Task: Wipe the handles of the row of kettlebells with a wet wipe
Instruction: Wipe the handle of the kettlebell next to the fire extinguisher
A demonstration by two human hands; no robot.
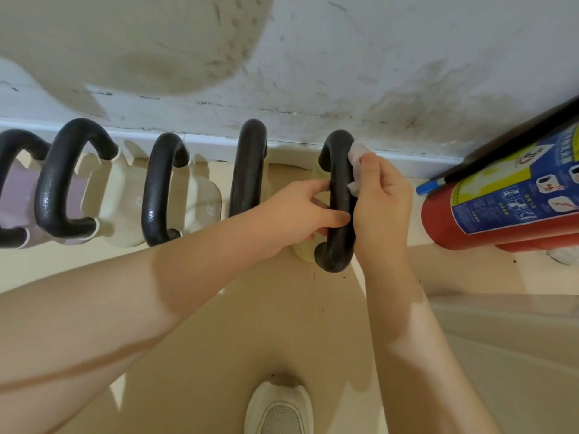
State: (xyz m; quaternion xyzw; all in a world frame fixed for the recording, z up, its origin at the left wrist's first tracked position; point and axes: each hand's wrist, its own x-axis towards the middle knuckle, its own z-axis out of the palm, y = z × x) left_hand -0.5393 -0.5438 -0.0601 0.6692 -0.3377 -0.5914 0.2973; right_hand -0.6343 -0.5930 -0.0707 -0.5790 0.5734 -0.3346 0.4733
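A row of kettlebells stands along the wall, seen from above, each with a thick black handle. At the right end of the row, the rightmost handle [339,195] runs between both my hands. My right hand [380,202] presses a crumpled white wet wipe [355,158] against that handle's right side near its top. My left hand [300,214] grips the same handle from the left, fingers curled round it. Other handles [249,167] [156,189] [56,183] stand to the left, over cream and lilac bodies.
A red fire extinguisher [488,214] with a blue and yellow label lies close on the right of the last kettlebell. A scuffed white wall [344,73] rises directly behind the row. My white shoe [279,408] stands on the beige floor [250,324] below.
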